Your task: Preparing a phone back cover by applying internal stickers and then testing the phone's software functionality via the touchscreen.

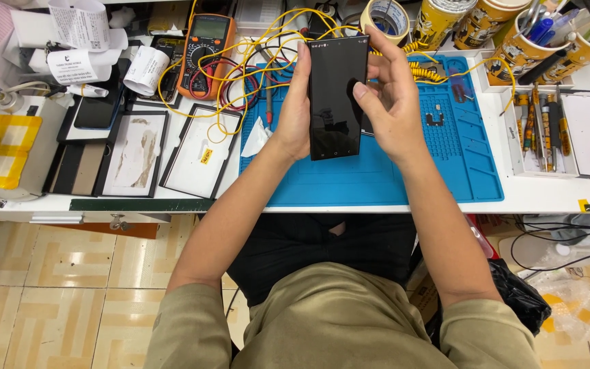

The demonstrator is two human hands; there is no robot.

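A black smartphone [336, 96] with a dark screen is held upright above the blue work mat [404, 171]. My left hand [293, 109] grips its left edge, fingers wrapped behind. My right hand [392, 96] holds the right edge, with the thumb resting on the screen near the middle. Both forearms reach up from the bottom of the head view.
An orange multimeter [206, 48] with yellow and red leads [240, 75] lies left of the mat. Screen panels [199, 150] and paper rolls sit at the left. A tape roll [385, 17], cups of tools [520, 41] and a tray of screwdrivers [541, 130] stand at the right.
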